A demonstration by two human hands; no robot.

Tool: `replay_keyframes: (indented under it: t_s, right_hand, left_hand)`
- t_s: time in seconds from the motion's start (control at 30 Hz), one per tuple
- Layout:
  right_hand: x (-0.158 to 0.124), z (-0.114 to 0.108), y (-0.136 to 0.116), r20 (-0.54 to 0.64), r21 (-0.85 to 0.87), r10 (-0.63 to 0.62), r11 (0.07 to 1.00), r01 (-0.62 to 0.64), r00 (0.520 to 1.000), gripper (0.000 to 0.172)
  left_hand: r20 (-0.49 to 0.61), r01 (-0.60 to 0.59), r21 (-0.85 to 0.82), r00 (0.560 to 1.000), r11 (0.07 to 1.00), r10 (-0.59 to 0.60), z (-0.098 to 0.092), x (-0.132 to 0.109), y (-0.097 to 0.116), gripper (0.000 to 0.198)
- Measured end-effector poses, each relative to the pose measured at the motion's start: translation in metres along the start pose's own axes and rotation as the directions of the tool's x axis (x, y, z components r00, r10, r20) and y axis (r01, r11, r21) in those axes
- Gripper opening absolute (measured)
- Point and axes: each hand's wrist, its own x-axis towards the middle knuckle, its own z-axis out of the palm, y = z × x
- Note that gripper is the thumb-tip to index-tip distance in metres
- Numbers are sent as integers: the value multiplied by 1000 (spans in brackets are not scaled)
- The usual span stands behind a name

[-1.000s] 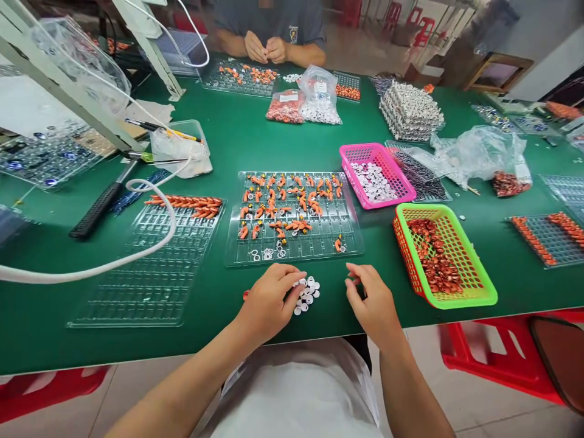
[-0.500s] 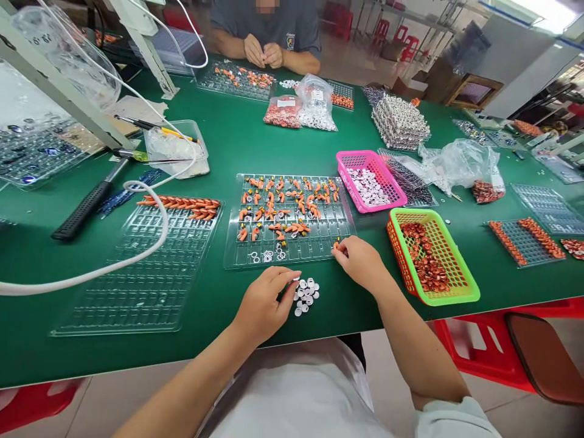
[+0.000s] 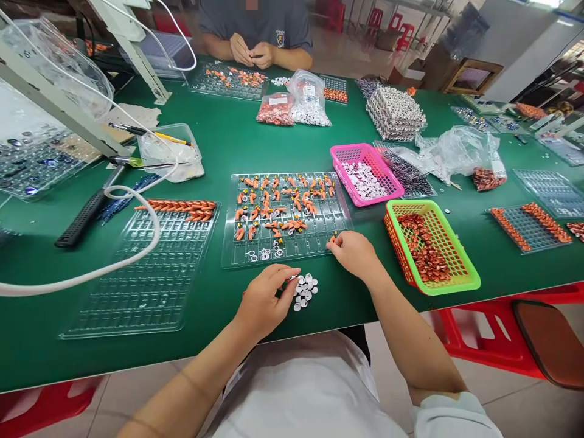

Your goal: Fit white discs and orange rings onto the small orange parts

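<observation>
My left hand rests on the green table, fingers curled beside a small pile of white round pieces; whether it pinches one I cannot make out. My right hand reaches to the lower right corner of a clear plastic tray, its fingertips pinched on a small orange piece. The tray holds several orange pieces in its upper rows and a few white rings near its front edge.
A second clear tray lies left with a row of orange pieces. A pink basket holds white pieces; a green-and-orange basket holds orange ones. A white hose, a hammer and bags lie around. Another person works opposite.
My right hand moved from the table edge up to the tray's lower right corner and closed on an orange piece. My left hand stayed by the white pile.
</observation>
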Motion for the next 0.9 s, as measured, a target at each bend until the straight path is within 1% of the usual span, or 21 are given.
replay_keyframes:
  t_s: [0.1,0.2,0.3,0.37,0.4,0.43,0.47,0.5,0.53,0.57,0.63,0.7,0.77,0.83,0.9]
  right_hand:
    - [3,-1,4,-12,111,6,994,-4,1000,25]
    - [0,-5,8,-42,247,3,969,7,999,23]
    - [-12,-8,10,-78,382,-7,924,36,997,27]
    - [-27,-7,11,-65,491,-22,870,51,998,33]
    - [-36,-5,11,-37,565,-33,824,48,999,35]
    - [-45,-1,11,7,714,-38,700,22,999,34]
    - [-54,4,10,43,828,-47,561,-9,998,33]
    - [-64,9,9,63,895,-54,444,-32,997,32]
    - [-73,16,7,53,936,-51,350,-32,997,31]
    - [-81,22,4,40,959,-49,283,-25,998,29]
    - [-95,34,-2,-6,979,-21,204,10,1000,28]
    - [-104,45,-6,-53,983,-6,176,54,999,26]
    - [-110,52,-6,-79,981,-5,179,78,997,23]
    - [-113,56,-4,-77,978,-10,193,77,997,22]
    - [-114,60,-1,-69,977,-17,201,71,997,21]
  left_hand:
    - [11,6,-8,1000,1000,-6,1,0,-1,17]
    - [11,13,-41,1000,999,-12,0,0,-1,17]
    - [-2,26,-91,1000,996,-27,-3,1,3,17]
    - [16,79,-148,997,986,-77,-6,1,10,17]
    - [41,123,-196,992,973,-117,-7,2,15,16]
    - [82,178,-256,983,950,-162,-8,2,20,17]
    - [134,242,-326,969,914,-209,-7,2,25,18]
    - [193,308,-398,949,864,-250,-5,2,30,20]
    - [249,368,-469,927,803,-279,-3,1,35,23]
    - [296,416,-531,907,738,-299,1,0,38,26]
    - [343,473,-627,881,619,-326,9,-2,43,31]
    - [328,485,-693,871,533,-365,16,-5,45,32]
    - [288,479,-726,863,494,-415,20,-8,45,34]
    - [250,465,-727,864,505,-436,21,-9,45,32]
    - [212,447,-705,874,551,-438,20,-10,45,28]
